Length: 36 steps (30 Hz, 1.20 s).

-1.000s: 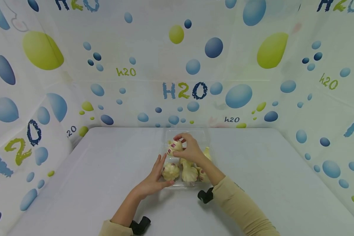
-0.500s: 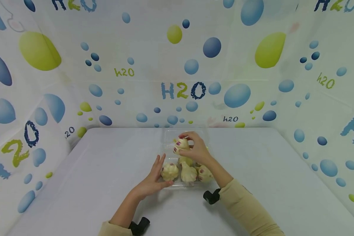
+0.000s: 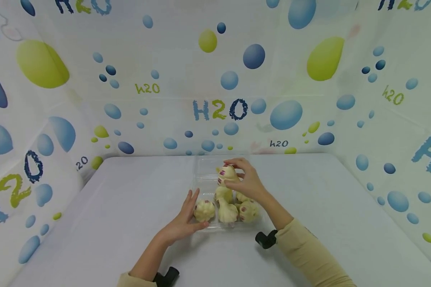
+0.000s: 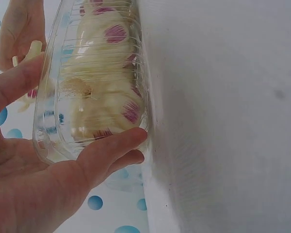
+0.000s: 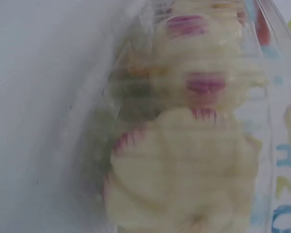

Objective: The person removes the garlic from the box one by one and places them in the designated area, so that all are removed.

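A clear plastic container holds several cream garlic bulbs with purple marks. My right hand pinches another garlic bulb between thumb and fingers, over the container's back part. In the left wrist view, this bulb shows partly behind my left thumb, its stem pointing up. My left hand rests around the container's front left corner, thumb at the front rim and straight fingers along the ribbed side wall. One bulb lies beside that hand. The right wrist view shows bulbs behind the clear wall.
The container's raised clear lid stands at the table's back edge. A white table lies beneath, with a patterned curtain behind and on both sides. Black wrist devices hang close over the tabletop.
My right hand has moved right with the pinched garlic bulb, from the container's back left toward its middle. The left hand keeps its place at the corner. The head view has shifted slightly.
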Each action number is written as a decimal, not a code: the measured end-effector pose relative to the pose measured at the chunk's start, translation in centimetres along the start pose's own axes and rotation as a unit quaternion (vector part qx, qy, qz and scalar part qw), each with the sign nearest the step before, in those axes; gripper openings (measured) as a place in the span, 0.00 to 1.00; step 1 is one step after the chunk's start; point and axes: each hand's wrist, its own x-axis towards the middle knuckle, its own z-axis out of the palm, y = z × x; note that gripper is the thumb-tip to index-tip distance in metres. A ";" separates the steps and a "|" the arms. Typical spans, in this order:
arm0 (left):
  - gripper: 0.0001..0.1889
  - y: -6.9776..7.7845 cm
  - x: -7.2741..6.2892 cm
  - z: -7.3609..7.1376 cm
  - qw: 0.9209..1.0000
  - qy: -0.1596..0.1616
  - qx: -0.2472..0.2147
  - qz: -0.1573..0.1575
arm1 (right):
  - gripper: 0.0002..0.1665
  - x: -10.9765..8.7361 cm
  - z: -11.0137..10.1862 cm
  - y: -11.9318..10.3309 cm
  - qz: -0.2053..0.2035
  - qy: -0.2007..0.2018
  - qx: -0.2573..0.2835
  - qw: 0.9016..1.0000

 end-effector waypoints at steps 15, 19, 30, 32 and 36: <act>0.49 0.0 -0.7 0.1 1.000 0.010 0.002 0.001 | 0.30 -1.4 -2.1 0.7 -0.009 0.017 -0.002 1.000; 0.49 -0.3 -0.6 0.1 1.000 0.006 -0.006 -0.001 | 0.30 -1.7 -2.7 0.7 -0.011 0.021 -0.003 1.000; 0.50 -0.5 -0.5 0.1 1.000 0.007 -0.005 0.002 | 0.30 -2.4 -4.3 1.3 -0.010 0.030 -0.021 0.999; 0.50 -0.5 -0.6 0.1 1.000 0.007 -0.005 0.002 | 0.30 -2.5 -4.6 1.4 -0.010 0.030 -0.028 0.999; 0.50 -0.4 -0.6 0.1 1.000 0.008 -0.007 0.003 | 0.30 -2.6 -5.2 1.4 -0.009 0.034 -0.039 0.999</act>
